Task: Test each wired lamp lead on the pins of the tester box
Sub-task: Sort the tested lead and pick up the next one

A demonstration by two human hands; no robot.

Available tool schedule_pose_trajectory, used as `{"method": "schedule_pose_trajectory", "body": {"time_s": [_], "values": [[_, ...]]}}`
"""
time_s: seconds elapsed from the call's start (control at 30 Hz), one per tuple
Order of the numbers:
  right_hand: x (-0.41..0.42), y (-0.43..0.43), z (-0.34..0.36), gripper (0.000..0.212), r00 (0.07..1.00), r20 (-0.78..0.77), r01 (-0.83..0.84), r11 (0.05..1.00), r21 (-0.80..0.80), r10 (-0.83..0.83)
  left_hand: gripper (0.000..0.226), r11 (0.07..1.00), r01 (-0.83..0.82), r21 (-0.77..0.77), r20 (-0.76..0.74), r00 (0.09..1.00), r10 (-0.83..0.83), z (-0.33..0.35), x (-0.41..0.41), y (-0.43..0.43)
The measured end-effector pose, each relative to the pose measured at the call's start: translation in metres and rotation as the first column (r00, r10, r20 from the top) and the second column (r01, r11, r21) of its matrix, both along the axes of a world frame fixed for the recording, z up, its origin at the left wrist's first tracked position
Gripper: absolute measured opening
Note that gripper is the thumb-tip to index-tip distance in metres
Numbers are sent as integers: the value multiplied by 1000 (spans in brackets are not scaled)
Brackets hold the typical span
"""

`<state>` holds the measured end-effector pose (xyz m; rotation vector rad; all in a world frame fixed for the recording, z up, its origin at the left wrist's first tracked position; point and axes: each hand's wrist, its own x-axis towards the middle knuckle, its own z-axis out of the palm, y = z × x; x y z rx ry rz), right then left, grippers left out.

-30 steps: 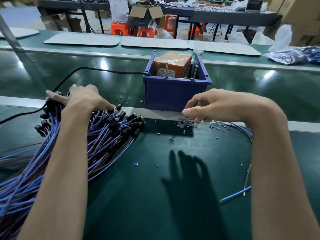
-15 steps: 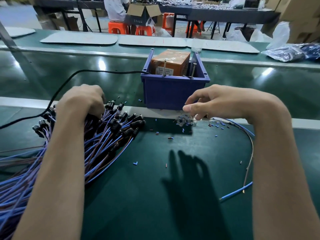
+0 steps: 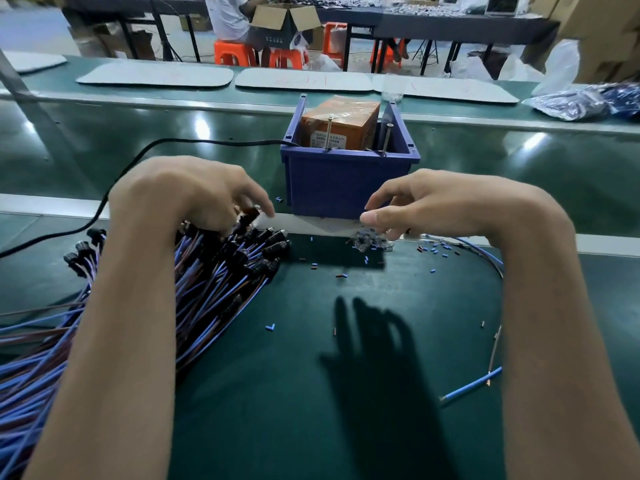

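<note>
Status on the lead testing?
Left hand pinches black socket in lead bundle. Right hand curled by blue bin, grip unclear. Tester pins bare; nothing blocking.

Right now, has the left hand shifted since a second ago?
Yes. The left hand has moved right, toward the blue bin. It now nearly reaches the bin's left wall, and it appears to grip a black socket.

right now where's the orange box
Head view, upper centre: the orange box stands inside the blue bin on the green belt, where the black cable comes in from the left.
</note>
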<state>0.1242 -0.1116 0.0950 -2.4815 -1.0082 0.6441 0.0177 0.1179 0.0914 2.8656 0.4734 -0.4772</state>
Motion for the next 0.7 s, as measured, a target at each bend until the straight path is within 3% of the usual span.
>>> {"method": "schedule_pose_trajectory", "body": {"time_s": [0.13, 0.3, 0.43, 0.5, 0.6, 0.7], "values": [[-3, 4, 0, 30, 999, 27, -25, 1000, -19, 25, 80, 995, 24, -98, 84, 996, -16, 7, 0, -6], [-7, 11, -1, 29, 995, 71, -65, 998, -3, 65, 77, 989, 104, -110, 242, 967, -74, 4, 8, -21], [-15, 21, -3, 28, 992, 35, -121, 991, 61, 119, 70, 938, 189, -291, 411, 910, -56, 3, 15, -28], [-19, 27, -4, 29, 989, 25, -146, 988, 58, 145, 67, 923, 228, -311, 446, 892, -71, 0, 19, -31], [-23, 33, -7, 31, 984, 22, -177, 977, 117, 176, 66, 915, 272, -298, 573, 817, -56, 0, 26, -39], [-24, 38, -7, 24, 982, -29, -175, 951, 255, 188, 63, 847, 354, -397, 702, 711, 32, 5, 32, -57]]}}
